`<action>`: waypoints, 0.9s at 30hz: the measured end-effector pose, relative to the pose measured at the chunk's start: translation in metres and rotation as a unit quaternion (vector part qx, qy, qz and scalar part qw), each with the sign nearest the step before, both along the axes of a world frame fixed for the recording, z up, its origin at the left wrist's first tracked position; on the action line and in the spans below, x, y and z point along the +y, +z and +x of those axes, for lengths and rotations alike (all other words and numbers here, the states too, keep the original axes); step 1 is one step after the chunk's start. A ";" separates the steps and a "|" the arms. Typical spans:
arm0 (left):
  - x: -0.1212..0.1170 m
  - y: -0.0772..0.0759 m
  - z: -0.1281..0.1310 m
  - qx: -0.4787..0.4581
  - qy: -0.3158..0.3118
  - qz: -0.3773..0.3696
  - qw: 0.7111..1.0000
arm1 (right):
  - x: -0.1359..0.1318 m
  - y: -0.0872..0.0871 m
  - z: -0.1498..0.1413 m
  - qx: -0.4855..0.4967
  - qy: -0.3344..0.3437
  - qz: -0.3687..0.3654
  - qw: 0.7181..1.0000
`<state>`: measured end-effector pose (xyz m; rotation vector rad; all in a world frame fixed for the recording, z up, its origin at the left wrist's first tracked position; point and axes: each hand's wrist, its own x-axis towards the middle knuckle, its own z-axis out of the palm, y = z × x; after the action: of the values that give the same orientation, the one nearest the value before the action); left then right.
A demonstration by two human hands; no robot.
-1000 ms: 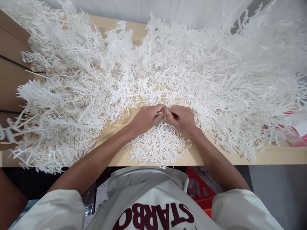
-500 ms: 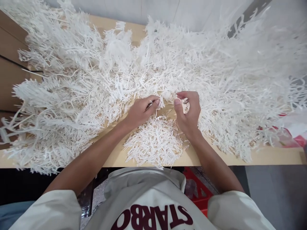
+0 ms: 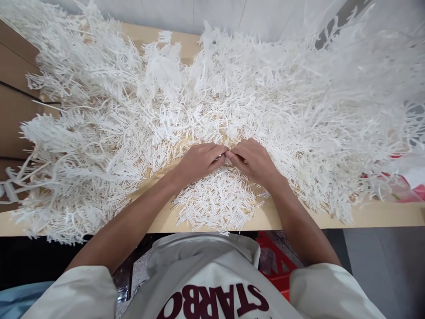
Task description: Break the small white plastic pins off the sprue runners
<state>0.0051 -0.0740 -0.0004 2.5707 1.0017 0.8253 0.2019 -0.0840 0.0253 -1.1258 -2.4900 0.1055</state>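
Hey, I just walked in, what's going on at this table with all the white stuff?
A person's left hand and right hand meet over the table, fingers pinched together; whatever is between them is too small to make out clearly. Just below, at the near edge, lies a small heap of short white pieces. Tangled white strands spread to both sides and behind.

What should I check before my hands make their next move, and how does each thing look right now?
1. Left hand and right hand together at the fingertips: ok.
2. White strand secure between them: cannot tell, fingers hide it.
3. Small pile clear of the table's front edge: not ok, strands reach it.
4. Gap behind the small pile open: cannot tell, hands block it.
5. Sleeves clear of strands: ok.
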 end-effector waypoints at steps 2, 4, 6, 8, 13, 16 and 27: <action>0.000 0.002 0.000 -0.015 -0.002 -0.041 0.999 | -0.001 -0.001 -0.001 0.003 0.007 0.022 1.000; 0.001 0.003 0.000 -0.033 -0.017 -0.086 0.996 | -0.005 -0.002 -0.005 0.014 0.018 0.046 0.999; 0.005 0.003 -0.002 -0.070 -0.008 -0.143 0.987 | -0.012 -0.004 -0.012 0.058 0.052 0.073 0.994; 0.010 0.003 -0.004 -0.143 0.059 -0.193 0.969 | -0.021 -0.004 -0.021 0.118 0.114 0.098 0.982; 0.012 0.006 -0.004 -0.159 0.070 -0.178 0.969 | -0.027 0.002 -0.027 0.203 0.107 0.119 0.966; 0.009 0.006 -0.002 -0.128 0.049 -0.144 0.980 | -0.015 0.003 -0.017 0.221 -0.113 0.095 0.964; 0.004 -0.003 -0.003 -0.024 -0.028 -0.055 0.998 | -0.001 -0.009 -0.005 0.052 -0.075 -0.056 0.994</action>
<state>0.0019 -0.0698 -0.0030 2.4622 0.9305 0.7898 0.1964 -0.0848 0.0166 -1.3151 -2.3242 0.2570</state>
